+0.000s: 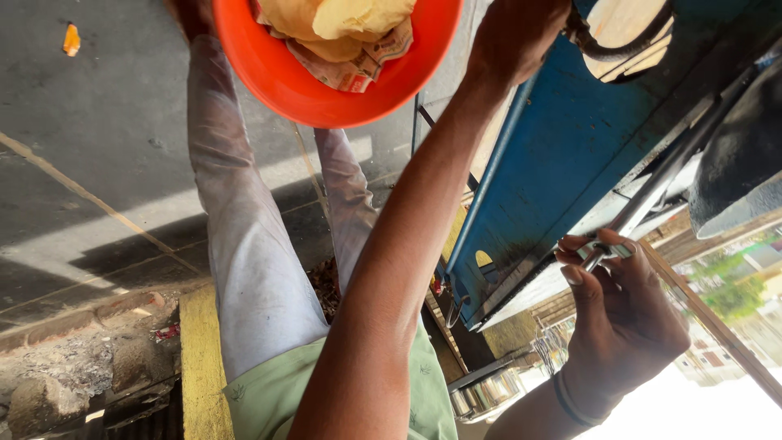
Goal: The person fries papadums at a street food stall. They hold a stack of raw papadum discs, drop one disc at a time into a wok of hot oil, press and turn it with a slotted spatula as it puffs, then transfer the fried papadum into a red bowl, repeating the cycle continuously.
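1. Dark paved ground filled the left of the view, with a yellow-painted kerb near its lower edge.
2. Blue cart body ran along the right, worn and scuffed.
3. Another person stood at centre-left in white trousers and a green shirt. Their hand was at the far left rim of the bowl.
4. Orange bowl sat at the top centre, held off the ground. It carried soft yellow pieces on printed paper.
   - Judged light and stiff, probably plastic, with a smooth rim.
   - Load looked loose and soft, so a tilt could spill it.
   - Best hold seemed to be the rim, with fingers under the base.
5. Left hand reached far up, just right of the bowl rim and beside a dark curved handle. I could not tell whether it gripped either one.
6. Right hand was near, at the right and well apart from the left. Its fingertips were pinched on a thin metal rod lying along the cart edge.
   - Rod judged rigid, narrow and likely slick, so a pinch near the end suited it.
7. Black wristband circled the right wrist.
8. Steel vessels stood stacked below the cart.
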